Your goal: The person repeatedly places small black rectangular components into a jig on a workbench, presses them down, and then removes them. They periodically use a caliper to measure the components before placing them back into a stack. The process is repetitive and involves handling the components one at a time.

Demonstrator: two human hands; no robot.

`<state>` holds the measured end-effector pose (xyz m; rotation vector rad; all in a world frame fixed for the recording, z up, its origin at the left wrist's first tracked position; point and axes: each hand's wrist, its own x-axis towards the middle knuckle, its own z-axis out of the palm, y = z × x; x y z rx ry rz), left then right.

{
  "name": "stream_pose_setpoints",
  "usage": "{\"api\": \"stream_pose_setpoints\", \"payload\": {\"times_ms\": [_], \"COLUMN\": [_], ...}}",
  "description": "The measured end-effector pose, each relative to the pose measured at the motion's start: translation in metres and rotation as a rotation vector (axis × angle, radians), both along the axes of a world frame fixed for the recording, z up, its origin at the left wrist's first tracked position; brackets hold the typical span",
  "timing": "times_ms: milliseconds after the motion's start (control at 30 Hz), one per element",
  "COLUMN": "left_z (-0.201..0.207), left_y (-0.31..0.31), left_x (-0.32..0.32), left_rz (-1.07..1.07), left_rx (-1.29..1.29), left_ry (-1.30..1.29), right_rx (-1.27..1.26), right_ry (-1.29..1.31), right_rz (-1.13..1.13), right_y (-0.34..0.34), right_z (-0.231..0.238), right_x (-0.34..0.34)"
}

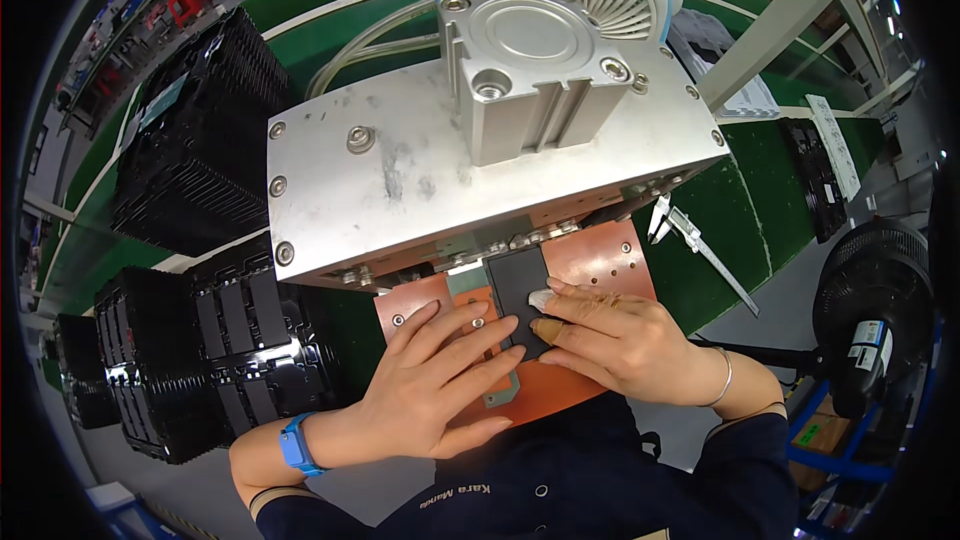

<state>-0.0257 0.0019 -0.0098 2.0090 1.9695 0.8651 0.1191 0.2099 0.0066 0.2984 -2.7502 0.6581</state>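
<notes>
A flat black rectangular plate (518,290) lies on an orange-red fixture base (592,262), its far end close to the front of a silver metal press (400,160). My left hand (430,370) is open, its fingers spread over the base and their tips reaching the plate's left edge. My right hand (615,340) grips the plate's right side with bent fingers; white and tan covers sit on two fingertips. Its palm and the contact under the fingers are hidden. A pale green metal piece (500,392) shows beside the plate, partly under my left fingers.
Tall stacks of black trays (200,140) stand on the far left, with more black trays (255,325) nearer. A caliper (700,245) lies on the green mat (770,200) to the right. Beyond my right arm stands a black fan (875,290). An air cylinder (535,80) tops the press.
</notes>
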Motion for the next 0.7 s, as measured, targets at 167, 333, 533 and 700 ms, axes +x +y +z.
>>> {"api": "stream_pose_setpoints", "payload": {"times_ms": [167, 333, 533, 700], "left_z": [-0.003, 0.001, 0.016, 0.025], "left_y": [-0.001, 0.001, 0.006, 0.002], "left_x": [0.001, 0.001, 0.001, 0.007], "left_rz": [0.013, 0.020, 0.179, 0.399], "left_rx": [0.019, 0.075, 0.280, 0.120], "left_ry": [0.010, 0.002, -0.096, -0.644], "right_rx": [-0.433, -1.572, -1.160, -1.250], "right_ry": [-0.315, -0.458, -0.548, -0.290], "right_rz": [0.051, -0.199, -0.276, -0.163], "right_y": [-0.005, 0.006, 0.017, 0.001], "right_z": [0.022, 0.015, 0.009, 0.004], "right_x": [0.002, 0.005, -0.025, 0.001]}}
